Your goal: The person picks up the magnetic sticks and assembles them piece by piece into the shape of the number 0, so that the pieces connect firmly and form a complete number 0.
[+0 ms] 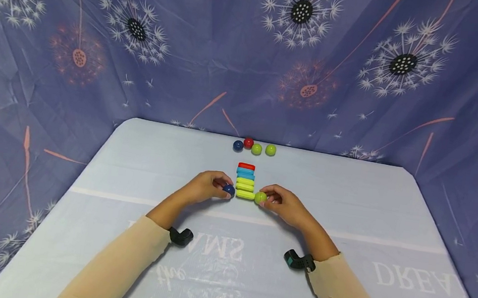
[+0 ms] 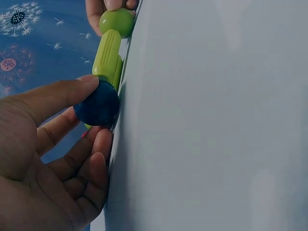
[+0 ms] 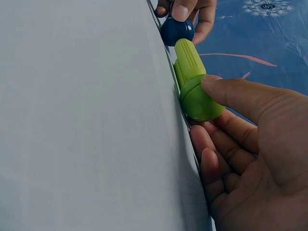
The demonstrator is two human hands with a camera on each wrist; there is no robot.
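My left hand (image 1: 207, 187) pinches a dark blue ball (image 1: 228, 190) between thumb and fingers, right at the left end of a yellow-green rod (image 1: 244, 195). On the other side, my right hand (image 1: 286, 206) grips a green ball (image 1: 260, 198) that meets the rod's right end. In the left wrist view the blue ball (image 2: 98, 107) overlaps the near rod end, so contact there cannot be judged. The right wrist view has the green ball (image 3: 199, 102) under my thumb, with the grooved rod (image 3: 190, 57) beyond it.
Behind that rod lie more short rods in a column: yellow-green, blue (image 1: 245, 173) and a red one (image 1: 247, 166) farthest. Toward the table's (image 1: 165, 149) back edge sit a blue ball (image 1: 238, 146), a red ball (image 1: 248, 142) and two green balls (image 1: 270, 150). A patterned curtain (image 1: 215, 54) hangs behind.
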